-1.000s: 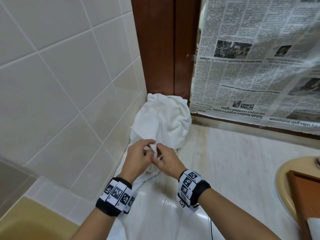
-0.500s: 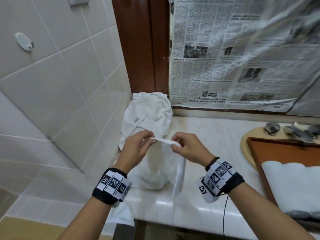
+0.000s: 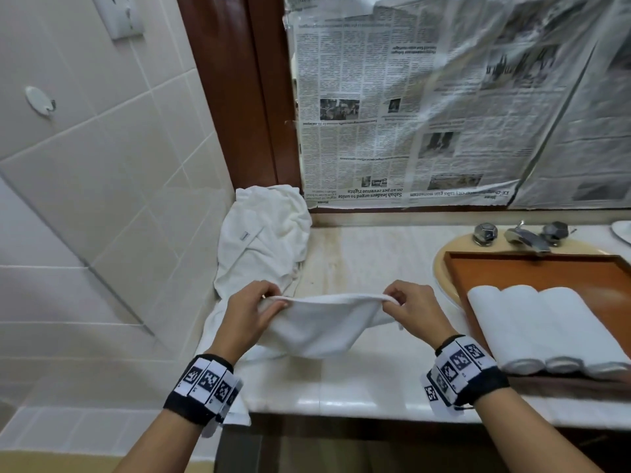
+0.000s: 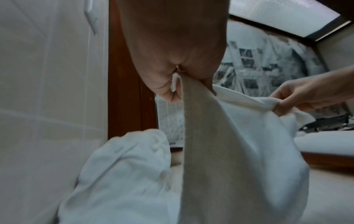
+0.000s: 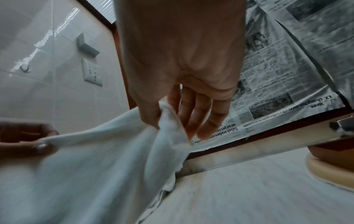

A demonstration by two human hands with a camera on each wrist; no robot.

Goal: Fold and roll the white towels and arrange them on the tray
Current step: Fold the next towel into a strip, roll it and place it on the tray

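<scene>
A white towel [image 3: 324, 322] hangs stretched between my two hands above the marble counter [image 3: 358, 370]. My left hand [image 3: 252, 308] pinches its left corner, and my right hand [image 3: 406, 308] pinches the right corner between thumb and forefinger. In the left wrist view the towel [image 4: 239, 144] drops from my left hand [image 4: 178, 84] in a long fold. The right wrist view shows my right hand [image 5: 166, 115] pinching the towel [image 5: 95, 159], its other fingers hanging straight. A heap of white towels [image 3: 266, 240] lies in the corner. Three rolled towels [image 3: 543, 326] lie side by side on the brown tray [image 3: 532, 271].
The tray sits over a beige sink [image 3: 444, 264] with a chrome tap [image 3: 522, 237] behind it. Newspaper [image 3: 444, 114] covers the surface behind the counter. A tiled wall [image 3: 102, 199] with a hook [image 3: 39, 102] stands at the left, beside a brown frame [image 3: 239, 97].
My hands have moved apart and drawn the towel out wide from the heap. My view has swung right, so the tray and the rolled towels now show.
</scene>
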